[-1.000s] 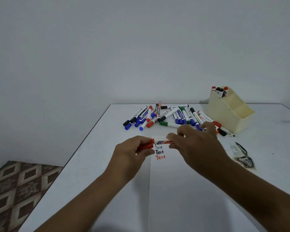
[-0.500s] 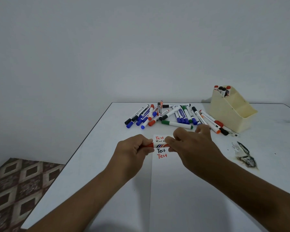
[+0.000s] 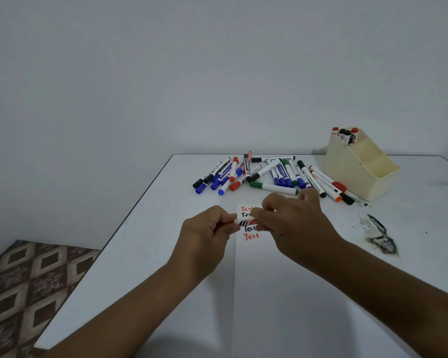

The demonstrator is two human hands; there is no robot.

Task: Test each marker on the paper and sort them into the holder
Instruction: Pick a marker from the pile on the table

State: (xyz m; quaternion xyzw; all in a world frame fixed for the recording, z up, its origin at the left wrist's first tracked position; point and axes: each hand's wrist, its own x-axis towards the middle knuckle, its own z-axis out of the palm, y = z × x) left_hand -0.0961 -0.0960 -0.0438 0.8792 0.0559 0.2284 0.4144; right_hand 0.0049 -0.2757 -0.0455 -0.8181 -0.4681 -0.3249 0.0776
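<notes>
While patterned floor (image 3: 23, 285) shows at far left, the left hand (image 3: 207, 236) curls round one end of a marker (image 3: 245, 222), held level above the paper (image 3: 282, 293) on the table (image 3: 145, 228); the right hand (image 3: 295, 223) pinches its other end. Red and black "Test" lines sit just behind it. Further back lies the loose marker pile (image 3: 269, 174), and right of it the holder (image 3: 360, 166) with a few markers upright, then a dark stain (image 3: 380, 239)

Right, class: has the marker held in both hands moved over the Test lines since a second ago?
Yes. Against the Test lines on the paper, the marker has come toward the person: two lines now show above it, none before.
</notes>
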